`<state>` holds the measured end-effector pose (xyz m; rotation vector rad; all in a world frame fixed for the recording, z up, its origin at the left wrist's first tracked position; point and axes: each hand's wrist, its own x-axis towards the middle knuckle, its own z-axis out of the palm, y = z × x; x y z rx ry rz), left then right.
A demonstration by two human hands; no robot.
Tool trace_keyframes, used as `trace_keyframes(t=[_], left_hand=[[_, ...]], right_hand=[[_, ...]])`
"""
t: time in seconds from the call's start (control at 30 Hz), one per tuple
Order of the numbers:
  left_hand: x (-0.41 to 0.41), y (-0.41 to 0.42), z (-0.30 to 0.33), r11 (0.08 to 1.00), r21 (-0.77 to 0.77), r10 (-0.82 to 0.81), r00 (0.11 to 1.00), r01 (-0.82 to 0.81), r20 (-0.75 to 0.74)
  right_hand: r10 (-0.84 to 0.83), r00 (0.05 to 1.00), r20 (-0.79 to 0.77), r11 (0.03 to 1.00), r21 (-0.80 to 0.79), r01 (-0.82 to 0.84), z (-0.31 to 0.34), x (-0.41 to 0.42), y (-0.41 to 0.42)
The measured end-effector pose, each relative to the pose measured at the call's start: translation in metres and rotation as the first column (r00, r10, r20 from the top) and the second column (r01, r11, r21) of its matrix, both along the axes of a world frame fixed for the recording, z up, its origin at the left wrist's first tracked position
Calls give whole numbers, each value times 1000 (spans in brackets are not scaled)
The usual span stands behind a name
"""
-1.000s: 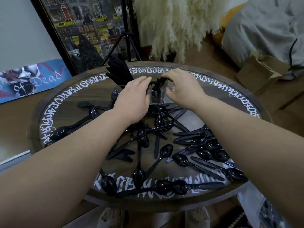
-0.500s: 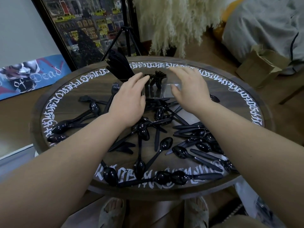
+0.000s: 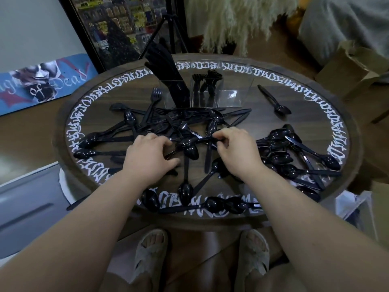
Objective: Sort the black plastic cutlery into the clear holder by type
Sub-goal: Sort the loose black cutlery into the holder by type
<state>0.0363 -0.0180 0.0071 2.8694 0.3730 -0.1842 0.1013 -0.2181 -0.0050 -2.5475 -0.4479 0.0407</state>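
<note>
The clear holder (image 3: 229, 95) stands at the far side of the round table (image 3: 63, 114). Its left compartment holds black knives (image 3: 168, 79), its middle one black forks (image 3: 207, 82), and its right one looks empty. Loose black spoons, forks and knives lie tangled in a pile (image 3: 168, 123) in front of it. My right hand (image 3: 237, 152) pinches the thin handle of a spoon (image 3: 186, 142) at the pile's middle. My left hand (image 3: 147, 159) is beside it, its fingers curled into the pile around a black piece that they mostly hide.
A heap of spoons (image 3: 282, 152) lies at the table's right, and a single spoon (image 3: 273, 102) sits right of the holder. More spoons (image 3: 212, 204) line the near rim. A tripod (image 3: 168, 32) and a cardboard box (image 3: 353, 68) stand behind the table.
Both hands have drawn back from the holder to the pile in the middle of the table. Their fingers, straight before, now curl around cutlery.
</note>
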Motion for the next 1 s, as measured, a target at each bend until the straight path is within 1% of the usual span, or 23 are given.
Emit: trace_keyframes(t=[0.1, 0.23, 0.37, 0.43, 0.53, 0.6, 0.67, 0.77, 0.87, 0.9, 1.0], left_hand=[[-5, 7, -4, 999, -22, -24, 999, 24, -26], [-5, 10, -6, 995, -100, -29, 1000, 28, 0], [-5, 12, -8, 986, -144, -79, 997, 78, 2], [-5, 13, -9, 982, -147, -124, 992, 122, -1], [-5, 15, -9, 977, -133, -168, 986, 166, -7], [-5, 17, -9, 976, -111, -192, 981, 189, -20], [-5, 18, -9, 974, -94, -208, 978, 205, -21], [-5, 20, -9, 984, -106, -139, 988, 145, 65], [-1, 24, -12, 999, -14, -42, 985, 45, 170], [0, 26, -13, 1000, 11, -20, 985, 19, 171], [4, 27, -18, 999, 50, 6, 995, -11, 100]], right_hand=[[46, 999, 13, 998, -44, -45, 0, 1, 8], [114, 993, 10, 989, -94, -112, -3, -1, 18], [128, 992, -21, 980, -152, -130, -3, 0, 26], [93, 996, -9, 979, -179, -93, -3, 1, 26], [62, 997, 36, 988, -141, -57, 0, 2, 27], [106, 993, 52, 988, -118, -99, 1, 1, 31], [167, 985, 36, 975, -154, -159, 0, -1, 36], [187, 982, -9, 956, -228, -184, -5, -1, 39], [159, 987, 15, 956, -254, -150, -9, 1, 37], [150, 988, 28, 958, -251, -139, -10, 2, 36], [135, 988, 78, 964, -240, -113, -10, 3, 34]])
